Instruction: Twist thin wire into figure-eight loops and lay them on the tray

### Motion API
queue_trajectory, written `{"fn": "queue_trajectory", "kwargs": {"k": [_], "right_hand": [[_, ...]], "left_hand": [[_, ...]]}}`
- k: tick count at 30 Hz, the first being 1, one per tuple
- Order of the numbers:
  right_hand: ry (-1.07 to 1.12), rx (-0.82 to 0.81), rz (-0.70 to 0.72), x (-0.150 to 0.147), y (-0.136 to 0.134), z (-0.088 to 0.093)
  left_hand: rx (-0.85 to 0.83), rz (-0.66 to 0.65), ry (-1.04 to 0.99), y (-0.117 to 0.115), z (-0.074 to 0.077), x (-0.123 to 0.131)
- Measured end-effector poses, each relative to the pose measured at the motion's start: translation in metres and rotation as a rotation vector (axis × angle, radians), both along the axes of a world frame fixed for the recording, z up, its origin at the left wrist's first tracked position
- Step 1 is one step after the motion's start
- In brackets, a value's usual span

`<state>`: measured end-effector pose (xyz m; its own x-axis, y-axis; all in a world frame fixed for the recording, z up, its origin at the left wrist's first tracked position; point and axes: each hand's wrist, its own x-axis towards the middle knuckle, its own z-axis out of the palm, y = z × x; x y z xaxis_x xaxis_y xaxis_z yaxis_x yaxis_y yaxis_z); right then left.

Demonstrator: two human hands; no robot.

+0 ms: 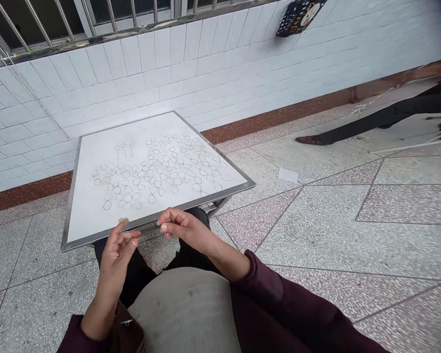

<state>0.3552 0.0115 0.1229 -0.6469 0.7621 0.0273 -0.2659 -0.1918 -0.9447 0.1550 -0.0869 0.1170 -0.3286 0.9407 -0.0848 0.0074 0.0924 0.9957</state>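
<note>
My left hand (118, 252) is just off the near edge of a white board table (95, 220), thumb and a finger meeting in a pinch. To its right, my right hand (182, 228) is also closed in a pinch, fingertips turned toward the left one. Whatever thin thing the fingertips hold is too fine to make out. Spread over the tabletop are many thin, dark loops (161, 176), several of them shaped like figure eights. They look like bent wire or thread; the material cannot be told. A few long-tailed loops (123, 147) lie apart at the upper left.
Behind the table is a white tiled wall (220, 73) with a barred window (95, 19). A dark patterned bag (299, 17) hangs there. At the right, a person's outstretched leg (371, 115) rests near white paper (288, 175) on the tiled floor (353, 235).
</note>
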Motion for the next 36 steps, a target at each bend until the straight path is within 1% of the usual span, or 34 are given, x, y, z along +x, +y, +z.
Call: {"fn": "queue_trajectory", "kwargs": {"k": [2, 4, 8, 10, 13, 17, 20, 26, 36], "right_hand": [[0.045, -0.011, 0.053, -0.002, -0.002, 0.0], [0.08, -0.014, 0.087, -0.003, -0.002, 0.0], [0.088, -0.022, 0.101, -0.003, -0.003, -0.001], [0.07, -0.038, 0.087, -0.004, -0.003, -0.002], [0.044, -0.065, 0.069, -0.006, -0.004, -0.002], [0.027, -0.095, 0.041, -0.007, -0.004, -0.002], [0.024, -0.098, 0.047, -0.006, -0.004, -0.003], [0.048, -0.043, 0.088, -0.004, -0.003, -0.006], [0.031, -0.063, 0.044, -0.006, -0.005, -0.006]], "left_hand": [[-0.019, -0.114, -0.096, 0.01, 0.009, 0.01], [-0.012, -0.162, -0.176, 0.017, 0.013, 0.022], [0.06, -0.109, -0.278, 0.023, 0.011, 0.038], [0.105, -0.082, -0.292, 0.022, 0.01, 0.041], [0.146, -0.082, -0.303, 0.02, 0.011, 0.042], [0.152, -0.101, -0.308, 0.018, 0.01, 0.043], [0.151, -0.068, -0.292, 0.018, 0.008, 0.045], [0.17, -0.011, -0.319, 0.022, 0.006, 0.044], [0.136, -0.021, -0.339, 0.021, 0.007, 0.045]]}}
